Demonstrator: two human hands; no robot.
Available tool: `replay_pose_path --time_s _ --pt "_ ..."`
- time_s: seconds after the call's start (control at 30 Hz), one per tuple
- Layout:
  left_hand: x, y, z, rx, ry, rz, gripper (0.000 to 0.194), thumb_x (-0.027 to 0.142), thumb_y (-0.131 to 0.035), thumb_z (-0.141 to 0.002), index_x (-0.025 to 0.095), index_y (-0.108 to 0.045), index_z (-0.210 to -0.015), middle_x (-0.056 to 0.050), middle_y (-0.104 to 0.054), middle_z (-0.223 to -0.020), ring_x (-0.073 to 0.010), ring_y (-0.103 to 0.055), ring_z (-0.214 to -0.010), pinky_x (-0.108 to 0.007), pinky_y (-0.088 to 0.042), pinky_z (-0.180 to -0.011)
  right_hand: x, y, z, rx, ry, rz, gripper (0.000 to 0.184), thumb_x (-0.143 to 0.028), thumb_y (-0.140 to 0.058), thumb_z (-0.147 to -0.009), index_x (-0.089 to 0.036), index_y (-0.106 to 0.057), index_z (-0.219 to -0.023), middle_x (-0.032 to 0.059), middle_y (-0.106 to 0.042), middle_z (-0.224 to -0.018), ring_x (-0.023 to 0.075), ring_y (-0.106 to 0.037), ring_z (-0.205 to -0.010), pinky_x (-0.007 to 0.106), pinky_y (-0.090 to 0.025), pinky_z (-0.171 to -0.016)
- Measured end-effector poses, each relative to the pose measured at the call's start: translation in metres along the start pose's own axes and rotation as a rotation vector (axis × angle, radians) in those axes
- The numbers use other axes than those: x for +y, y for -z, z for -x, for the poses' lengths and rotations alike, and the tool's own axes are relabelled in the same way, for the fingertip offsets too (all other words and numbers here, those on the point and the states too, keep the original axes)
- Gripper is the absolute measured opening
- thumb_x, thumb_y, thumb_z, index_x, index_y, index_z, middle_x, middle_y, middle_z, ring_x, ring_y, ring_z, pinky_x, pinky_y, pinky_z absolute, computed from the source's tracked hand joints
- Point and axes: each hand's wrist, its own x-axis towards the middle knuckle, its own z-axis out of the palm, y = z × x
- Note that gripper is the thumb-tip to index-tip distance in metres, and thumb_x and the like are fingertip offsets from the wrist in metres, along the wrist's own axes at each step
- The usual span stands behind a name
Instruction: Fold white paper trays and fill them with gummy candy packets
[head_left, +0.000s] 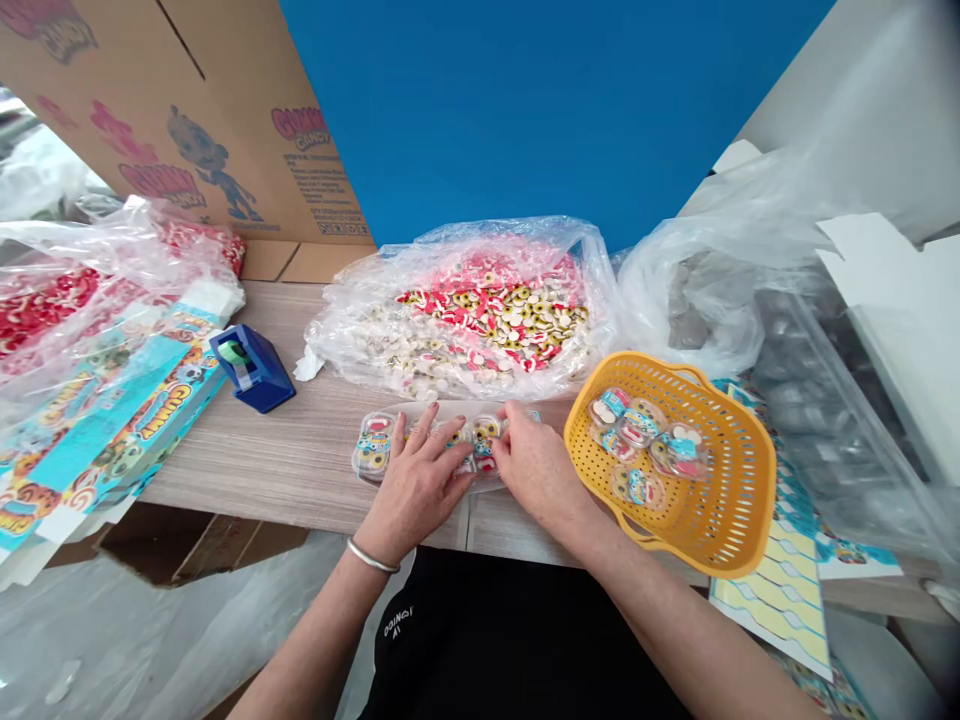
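clock: we count from the hands, with 12 o'clock pointing away from the person.
left hand point(415, 487): fingers spread and flat on the packs, not closed; bangle point(369, 556) on the wrist.
right hand point(538, 462): fingers bent down, tips on the packs; we cannot tell if they are gripping.
packs point(373, 447): clear plastic with gummies inside, in a row under both hands, near the table's front edge.
table point(277, 470): wood-look laminate, under most items here.
basket point(750, 480): yellow, slotted, at 3 o'clock, holding more gummy packs point(637, 440).
bag point(487, 320): clear plastic, at 12 o'clock, full of loose gummies, just beyond the packs.
dispenser point(251, 368): blue, for tape, at 10 o'clock.
cards point(112, 420): printed, at 9 o'clock, partly under a plastic bag.
risk, slip: we judge that uneven hand pressure could shift the row, or lift a lid.
risk, fall: packs this near the front edge could drop if nudged.
risk, spill: a knock against the bag could scatter gummies.
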Motion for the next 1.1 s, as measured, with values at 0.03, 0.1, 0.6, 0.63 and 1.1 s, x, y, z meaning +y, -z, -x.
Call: replay_pose_path --time_s 0.03,0.1,0.6,0.63,1.1 --pt "-0.001 -0.001 0.000 0.002 0.005 0.016 0.025 0.032 -0.063 -0.094 0.028 -0.071 -0.118 -0.008 -0.056 -0.147 -0.0393 -0.031 -0.148 -0.066 -0.011 -0.120 -0.002 -0.001 0.001 -0.011 -0.003 0.040 0.023 -0.016 -0.058 -0.088 -0.021 -0.060 -0.110 0.0060 -0.072 -0.079 0.0239 -0.069 -0.070 0.031 -0.042 -0.061" --pt "-0.002 -0.003 0.001 0.009 0.011 0.040 0.027 0.030 -0.065 -0.092 0.028 -0.070 -0.119 -0.009 -0.057 -0.146 -0.0389 -0.032 -0.148 -0.066 -0.012 -0.120 -0.005 -0.001 0.002 -0.025 0.014 0.116 0.016 -0.019 -0.058 -0.090 -0.020 -0.060 -0.106 0.0078 -0.073 -0.083 0.0247 -0.070 -0.073 0.031 -0.043 -0.062" --pt "0.016 0.005 -0.010 -0.022 -0.076 -0.160 0.036 0.041 -0.061 -0.096 0.034 -0.064 -0.131 -0.003 -0.051 -0.152 -0.0362 -0.025 -0.152 -0.068 -0.012 -0.122 0.031 0.044 0.031 0.260 0.107 -0.239 0.014 -0.018 -0.056 -0.092 -0.018 -0.068 -0.100 0.0052 -0.072 -0.092 0.0190 -0.066 -0.083 0.031 -0.048 -0.077" --pt "0.019 0.004 -0.012 -0.037 -0.081 -0.170 0.038 0.041 -0.061 -0.096 0.034 -0.062 -0.133 -0.003 -0.051 -0.152 -0.0367 -0.024 -0.152 -0.069 -0.011 -0.122 0.037 0.048 0.039 0.280 0.100 -0.259 0.014 -0.019 -0.057 -0.092 -0.019 -0.068 -0.100 0.0046 -0.072 -0.091 0.0185 -0.066 -0.080 0.031 -0.048 -0.075" --pt "0.015 0.002 -0.034 -0.193 -0.069 -0.311 0.043 0.044 -0.051 -0.100 0.028 -0.054 -0.140 -0.006 -0.054 -0.149 -0.0383 -0.031 -0.149 -0.076 -0.017 -0.115 0.099 0.053 0.122 0.369 0.006 -0.522 0.010 -0.022 -0.058 -0.093 -0.020 -0.068 -0.096 0.0016 -0.067 -0.085 0.0128 -0.059 -0.066 0.027 -0.046 -0.063"
